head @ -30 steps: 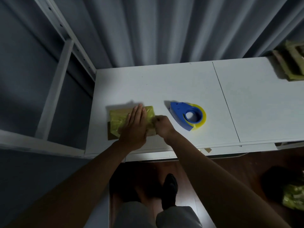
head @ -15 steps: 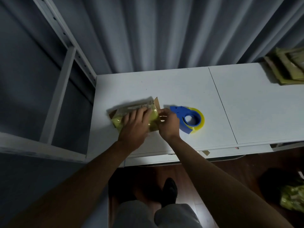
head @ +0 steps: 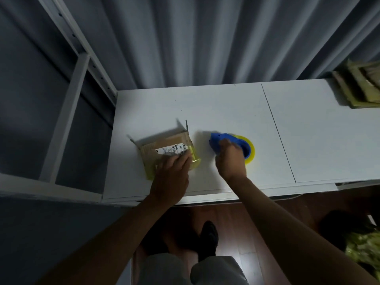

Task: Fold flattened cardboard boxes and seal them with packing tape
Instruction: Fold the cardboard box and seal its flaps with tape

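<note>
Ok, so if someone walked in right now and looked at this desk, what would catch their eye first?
Probably the blue tape dispenser with its bright yellow roll, mid-table, where the right hand is closing on it. Just left of it sits the small cardboard box, flaps up, with a white label and yellow tape, steadied by the left hand. A stack of flattened boxes waits at the far right corner of the white table.

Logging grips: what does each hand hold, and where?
Right hand grips the tape dispenser by its blue body; left hand presses the box top.
</note>
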